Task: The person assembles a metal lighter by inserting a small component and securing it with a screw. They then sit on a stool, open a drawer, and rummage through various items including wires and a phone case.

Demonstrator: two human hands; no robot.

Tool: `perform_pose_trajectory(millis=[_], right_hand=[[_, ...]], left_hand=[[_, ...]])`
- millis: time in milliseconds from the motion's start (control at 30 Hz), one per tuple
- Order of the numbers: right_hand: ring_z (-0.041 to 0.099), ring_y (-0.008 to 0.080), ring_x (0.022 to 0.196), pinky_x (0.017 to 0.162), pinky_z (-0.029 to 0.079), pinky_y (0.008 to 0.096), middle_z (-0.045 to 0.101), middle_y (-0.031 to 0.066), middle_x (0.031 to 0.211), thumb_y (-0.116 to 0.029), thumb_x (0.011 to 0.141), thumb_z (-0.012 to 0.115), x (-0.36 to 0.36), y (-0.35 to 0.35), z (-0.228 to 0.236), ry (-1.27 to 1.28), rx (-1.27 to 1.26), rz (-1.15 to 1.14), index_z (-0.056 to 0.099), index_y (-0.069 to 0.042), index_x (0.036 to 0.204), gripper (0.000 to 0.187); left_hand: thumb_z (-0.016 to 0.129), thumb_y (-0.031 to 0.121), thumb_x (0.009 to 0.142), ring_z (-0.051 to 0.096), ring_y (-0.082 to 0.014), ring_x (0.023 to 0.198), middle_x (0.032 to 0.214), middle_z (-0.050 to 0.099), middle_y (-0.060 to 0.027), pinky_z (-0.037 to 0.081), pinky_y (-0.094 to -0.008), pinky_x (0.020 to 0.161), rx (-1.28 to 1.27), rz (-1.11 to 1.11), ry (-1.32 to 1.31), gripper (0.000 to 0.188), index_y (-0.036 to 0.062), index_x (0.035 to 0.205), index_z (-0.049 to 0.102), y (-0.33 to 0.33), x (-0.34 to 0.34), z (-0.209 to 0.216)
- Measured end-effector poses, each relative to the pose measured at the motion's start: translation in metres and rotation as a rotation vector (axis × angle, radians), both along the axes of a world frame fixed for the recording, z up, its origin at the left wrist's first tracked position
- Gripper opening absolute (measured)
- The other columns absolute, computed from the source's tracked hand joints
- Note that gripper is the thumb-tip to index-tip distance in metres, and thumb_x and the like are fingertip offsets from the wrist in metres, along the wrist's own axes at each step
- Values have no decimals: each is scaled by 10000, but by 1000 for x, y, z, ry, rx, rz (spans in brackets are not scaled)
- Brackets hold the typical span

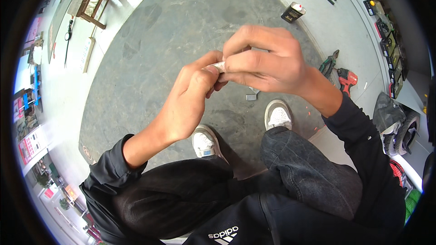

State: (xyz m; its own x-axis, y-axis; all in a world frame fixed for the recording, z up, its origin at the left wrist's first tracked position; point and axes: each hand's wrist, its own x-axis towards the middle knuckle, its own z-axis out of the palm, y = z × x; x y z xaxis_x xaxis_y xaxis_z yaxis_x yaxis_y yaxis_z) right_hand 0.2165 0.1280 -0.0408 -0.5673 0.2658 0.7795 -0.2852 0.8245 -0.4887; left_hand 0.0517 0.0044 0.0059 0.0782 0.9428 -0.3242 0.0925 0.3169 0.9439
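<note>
Our left hand (pixel 188 93) was beside our right hand (pixel 274 59), above the flat grey mat (pixel 145 41), left of a red-and-black pistol-shaped drill (pixel 347 78).

Head-worn fisheye, the left one of a side-by-side pair, aimed pretty steeply down. It's looking over the wearer's lap (pixel 177 195), so the left hand (pixel 188 88) and right hand (pixel 268 61) are fairly close up, with their grip a bit above centre. The floor mat (pixel 136 41) sits farther off, beneath the grip. Super wide too: it catches a stool (pixel 81 5) way off up-left of the grip, and edges bend near the rim.
</note>
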Motion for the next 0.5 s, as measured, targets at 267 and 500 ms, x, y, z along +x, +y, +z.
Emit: perform_pose_trajectory(millis=[267,500], right_hand=[[624,141,641,503,480,272,641,16,847,-74,746,860,2,-4,9,29,5,18,694,-93,868,207],[606,131,618,491,474,263,635,21,848,-28,721,847,2,-8,14,63,13,21,701,-96,881,228]], left_hand=[[392,341,929,509,-225,725,763,533,-159,408,-393,689,98,-122,159,481,-75,1078,583,1,-5,9],[425,357,857,524,-277,664,715,527,-176,396,-411,633,187,-145,43,517,-75,1104,564,2,-6,8]])
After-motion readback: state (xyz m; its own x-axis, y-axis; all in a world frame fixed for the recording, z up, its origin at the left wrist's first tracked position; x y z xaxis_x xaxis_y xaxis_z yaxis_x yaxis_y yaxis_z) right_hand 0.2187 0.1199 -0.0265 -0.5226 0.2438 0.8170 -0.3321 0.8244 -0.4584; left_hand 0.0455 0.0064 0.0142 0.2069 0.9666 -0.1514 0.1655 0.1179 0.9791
